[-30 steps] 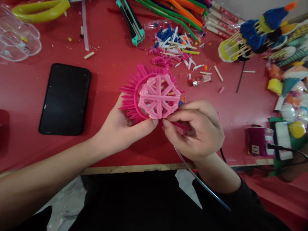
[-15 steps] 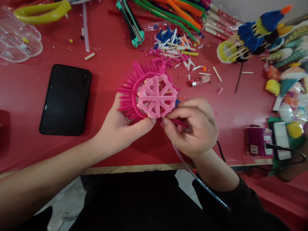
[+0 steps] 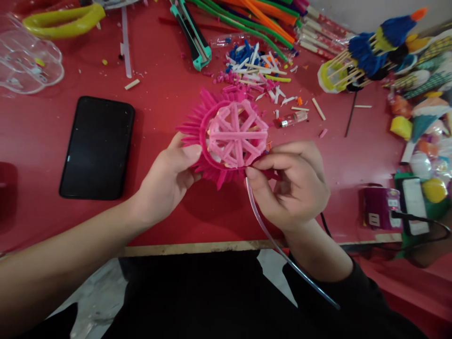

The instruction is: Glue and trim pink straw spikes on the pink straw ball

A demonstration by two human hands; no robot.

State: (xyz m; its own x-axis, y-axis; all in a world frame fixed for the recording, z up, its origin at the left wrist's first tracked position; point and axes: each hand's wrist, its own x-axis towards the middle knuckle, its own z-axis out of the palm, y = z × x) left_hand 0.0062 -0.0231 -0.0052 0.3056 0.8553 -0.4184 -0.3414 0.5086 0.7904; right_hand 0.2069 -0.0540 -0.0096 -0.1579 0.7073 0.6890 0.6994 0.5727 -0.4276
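Note:
A pink craft piece (image 3: 238,135) is held up over the red table, with a light pink spoked wheel on top and a darker pink spiky fringe around it. My left hand (image 3: 169,174) grips the fringe at its left, thumb on the rim. The fingers of my right hand (image 3: 291,181) pinch its lower right edge. A clear thin tube (image 3: 270,235) hangs from near my right fingertips and curves down past the table edge. The far ends of my fingers are partly hidden under the piece.
On the red table (image 3: 158,117) lie a black phone (image 3: 97,147), a teal cutter (image 3: 192,35), a lighter (image 3: 292,119) and a heap of cut scraps (image 3: 256,61). A purple socket box (image 3: 381,207) with a cable is at right. A blue and yellow stick model (image 3: 369,54) stands beyond.
The pink piece has shifted slightly right and turned a little. My left thumb has moved from its bottom edge to the left rim. My right hand has moved slightly right.

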